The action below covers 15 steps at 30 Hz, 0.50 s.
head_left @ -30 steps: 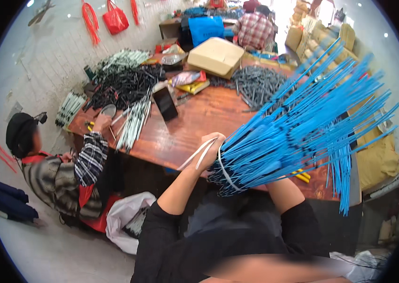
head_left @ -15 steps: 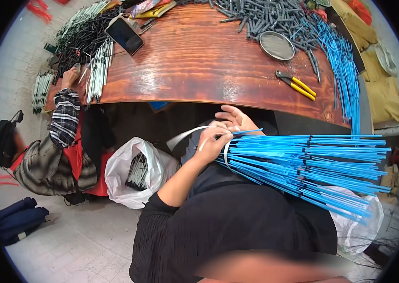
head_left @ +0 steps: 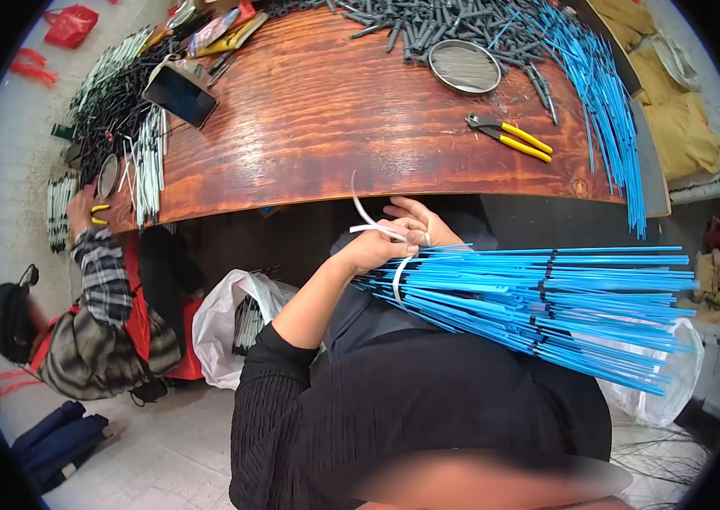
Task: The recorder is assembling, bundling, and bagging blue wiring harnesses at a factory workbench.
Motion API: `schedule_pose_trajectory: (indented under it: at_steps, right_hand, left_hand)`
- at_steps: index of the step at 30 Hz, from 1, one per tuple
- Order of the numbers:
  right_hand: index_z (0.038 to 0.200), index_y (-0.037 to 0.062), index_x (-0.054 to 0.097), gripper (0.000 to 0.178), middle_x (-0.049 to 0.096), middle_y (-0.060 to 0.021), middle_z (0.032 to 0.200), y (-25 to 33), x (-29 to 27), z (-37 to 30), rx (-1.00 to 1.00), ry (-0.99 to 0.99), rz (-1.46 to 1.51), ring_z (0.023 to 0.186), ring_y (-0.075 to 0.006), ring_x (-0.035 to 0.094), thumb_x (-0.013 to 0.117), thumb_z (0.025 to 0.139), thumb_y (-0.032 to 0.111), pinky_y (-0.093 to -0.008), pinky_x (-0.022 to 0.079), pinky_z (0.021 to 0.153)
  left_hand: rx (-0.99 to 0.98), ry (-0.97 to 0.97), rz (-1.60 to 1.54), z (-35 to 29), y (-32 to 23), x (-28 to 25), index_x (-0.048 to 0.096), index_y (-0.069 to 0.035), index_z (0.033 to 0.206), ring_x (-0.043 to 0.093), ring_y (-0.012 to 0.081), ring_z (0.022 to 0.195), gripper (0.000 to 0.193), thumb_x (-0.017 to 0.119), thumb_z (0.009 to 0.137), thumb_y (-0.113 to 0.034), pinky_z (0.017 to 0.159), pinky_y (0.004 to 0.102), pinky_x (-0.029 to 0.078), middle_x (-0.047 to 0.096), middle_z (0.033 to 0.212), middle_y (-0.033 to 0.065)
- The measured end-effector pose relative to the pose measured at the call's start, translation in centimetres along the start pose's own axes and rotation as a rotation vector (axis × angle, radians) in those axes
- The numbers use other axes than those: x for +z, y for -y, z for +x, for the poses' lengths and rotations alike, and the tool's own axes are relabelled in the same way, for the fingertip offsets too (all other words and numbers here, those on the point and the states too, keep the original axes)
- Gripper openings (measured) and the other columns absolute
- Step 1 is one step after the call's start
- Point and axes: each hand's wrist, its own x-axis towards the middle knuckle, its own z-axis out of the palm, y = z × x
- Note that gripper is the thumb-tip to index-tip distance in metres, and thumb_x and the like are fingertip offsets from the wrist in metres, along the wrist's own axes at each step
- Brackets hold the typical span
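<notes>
A large bundle of thin blue rods with black bands (head_left: 598, 293) lies across my lap, its loose ends fanned out to the right. Around its left end runs a white strap (head_left: 397, 282), whose ends stick out loosely above and left of my fingers. My left hand (head_left: 374, 250) is closed, pinching the strap at the top of the bundle. Close against it, my right hand (head_left: 430, 225) reaches from behind the rods with bent fingers at the same strap. Its palm side and part of its grip are hidden by the left hand and the rods.
On the wooden table (head_left: 292, 127) lie yellow-handled pliers (head_left: 513, 140), a round dish of pins (head_left: 465, 67), grey pieces (head_left: 453, 21), more blue rods (head_left: 602, 102) and a phone (head_left: 179, 95). A co-worker (head_left: 92, 331) sits at left beside a white bag (head_left: 228, 331).
The strap's free end, stretched out leftward before, now curls upward over my left hand. Both hands have drawn closer together. My view has shifted slightly, and yellow handles now show by the co-worker's hand.
</notes>
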Motion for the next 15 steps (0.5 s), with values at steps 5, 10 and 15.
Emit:
schedule_pose_trajectory:
  at_steps: [5, 10, 15]
  right_hand:
    - [0.127, -0.0031, 0.038, 0.089, 0.055, -0.0176, 0.112, 2.1, -1.3, 0.5, 0.081, 0.118, -0.282, 0.106, -0.0244, 0.053, 0.079, 0.061, 0.040, -0.0358, 0.041, 0.092]
    - [0.116, -0.0035, 0.050, 0.066, 0.059, -0.0137, 0.105, 3.2, -0.6, 0.4, -0.075, 0.208, -0.452, 0.097, -0.0192, 0.055, 0.074, 0.068, 0.034, -0.0321, 0.043, 0.087]
    - [0.114, -0.0033, 0.053, 0.057, 0.059, -0.0125, 0.104, 2.9, -1.2, -0.8, 0.009, 0.287, -0.535, 0.097, -0.0188, 0.055, 0.069, 0.073, 0.032, -0.0323, 0.043, 0.086]
  left_hand:
    - [-0.019, 0.071, -0.128, 0.7, 1.6, -1.4, 0.064, 0.000, 0.089, 0.052, 0.0130, 0.083, 0.017, 0.064, 0.075, -0.009, 0.079, 0.0279, 0.041, 0.059, 0.090, 0.0026]
    - [0.004, 0.107, -0.054, 0.2, 1.7, -0.8, 0.063, 0.000, 0.083, 0.049, 0.0122, 0.079, 0.014, 0.065, 0.074, -0.010, 0.077, 0.0263, 0.039, 0.055, 0.085, 0.0020]
    - [0.202, 0.087, -0.033, -1.6, 1.4, 0.5, 0.062, 0.000, 0.072, 0.049, 0.0124, 0.075, 0.010, 0.066, 0.073, -0.009, 0.071, 0.0265, 0.040, 0.054, 0.079, 0.0026]
